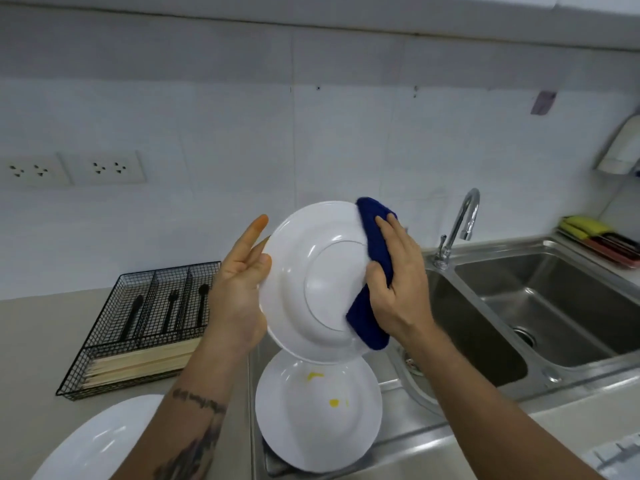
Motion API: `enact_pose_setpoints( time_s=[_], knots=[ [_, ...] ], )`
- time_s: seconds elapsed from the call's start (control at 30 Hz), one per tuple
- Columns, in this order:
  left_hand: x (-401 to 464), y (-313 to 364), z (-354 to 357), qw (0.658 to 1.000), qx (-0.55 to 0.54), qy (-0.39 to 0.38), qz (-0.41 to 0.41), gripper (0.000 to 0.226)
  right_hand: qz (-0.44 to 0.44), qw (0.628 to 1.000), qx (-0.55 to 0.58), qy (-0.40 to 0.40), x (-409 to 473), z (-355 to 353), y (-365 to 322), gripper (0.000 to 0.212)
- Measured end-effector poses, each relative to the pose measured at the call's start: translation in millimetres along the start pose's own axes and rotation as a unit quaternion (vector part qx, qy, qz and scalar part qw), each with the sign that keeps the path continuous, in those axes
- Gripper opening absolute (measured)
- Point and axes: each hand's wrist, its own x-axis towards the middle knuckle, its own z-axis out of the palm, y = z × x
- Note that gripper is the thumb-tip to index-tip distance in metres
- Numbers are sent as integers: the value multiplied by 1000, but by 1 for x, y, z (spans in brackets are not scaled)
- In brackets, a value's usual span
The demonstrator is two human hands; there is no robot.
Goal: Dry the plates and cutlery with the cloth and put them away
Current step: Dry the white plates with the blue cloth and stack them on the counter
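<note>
White porcelain, the dinner plate (311, 278) stands tilted between both hands, underside facing the person: left hand (239, 289) grips its left rim, fingers partly extended, while right hand (398, 282) presses the blue cloth (372, 271) against its right edge, wire cutlery tray (138, 327) lying beyond the left hand.

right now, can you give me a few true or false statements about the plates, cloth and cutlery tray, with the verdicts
1. The right hand presses a blue cloth against the held plate. True.
2. The held plate shows its food side to the camera. False: its underside, with the foot ring, faces the camera.
3. The plate below carries yellow marks. True.
4. The wire cutlery tray sits in the sink. False: it stands on the counter, left of the hands.
5. The left hand holds the plate by its left rim. True.
</note>
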Motion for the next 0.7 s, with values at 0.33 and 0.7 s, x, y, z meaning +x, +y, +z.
enact_pose_setpoints(
  time_s=[0.33, 0.7],
  knots=[
    [-2, -7, 9, 995, -36, 90, 4, 52, -123, 988, -89, -28, -66, 46, -39, 74],
    [-6, 12, -1, 999, 16, 34, 35, 59, -182, 977, -50, -96, 26, 46, -43, 66]
  ],
)
